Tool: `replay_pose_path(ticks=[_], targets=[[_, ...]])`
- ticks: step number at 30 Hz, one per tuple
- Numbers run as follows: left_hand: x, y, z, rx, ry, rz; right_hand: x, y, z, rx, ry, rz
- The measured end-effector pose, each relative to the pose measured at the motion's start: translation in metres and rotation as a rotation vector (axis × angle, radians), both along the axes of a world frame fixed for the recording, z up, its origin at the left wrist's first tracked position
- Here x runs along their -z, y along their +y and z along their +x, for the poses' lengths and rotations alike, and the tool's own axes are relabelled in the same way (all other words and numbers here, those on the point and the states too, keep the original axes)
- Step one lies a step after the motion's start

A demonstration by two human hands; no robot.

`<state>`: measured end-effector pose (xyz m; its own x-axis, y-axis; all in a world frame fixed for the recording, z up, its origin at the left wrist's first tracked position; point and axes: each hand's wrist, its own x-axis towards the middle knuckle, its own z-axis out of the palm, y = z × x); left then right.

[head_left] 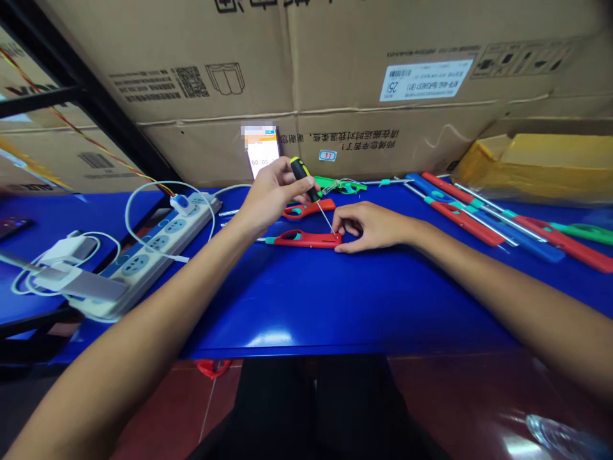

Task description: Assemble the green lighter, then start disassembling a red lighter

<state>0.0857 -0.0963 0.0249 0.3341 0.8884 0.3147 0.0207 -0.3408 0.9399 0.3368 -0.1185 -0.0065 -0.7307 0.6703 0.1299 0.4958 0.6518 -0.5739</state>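
Observation:
My left hand (272, 195) is closed around a yellow and black screwdriver (302, 171). The tool slants down to the right, and its thin metal tip meets the end of a red long-reach lighter (309, 239) lying flat on the blue table (287, 300). My right hand (368, 227) pinches that same handle end between thumb and fingers. The lighter has a teal trigger, with its metal tube pointing left. Just behind it rests a second red lighter (322, 207), partly covered by my left hand. Green lighter parts (352, 186) lie farther back.
Several red, blue and green lighters (460, 214) lie at the right. A power strip (158, 243) with white chargers and cables occupies the left. A lit phone (263, 153) leans against the large cardboard box (335, 38). At the back right sits a yellow package (536, 166).

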Motion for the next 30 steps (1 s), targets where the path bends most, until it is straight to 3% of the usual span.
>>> replay_pose_path(ticks=[14,30], targets=[[0.017,0.006,0.004,-0.016,-0.004,-0.043,0.0,0.0,0.0,0.003,-0.011,0.005],[0.015,0.004,0.002,0.011,-0.012,0.0,0.002,0.002,0.001,-0.004,-0.016,0.011]])
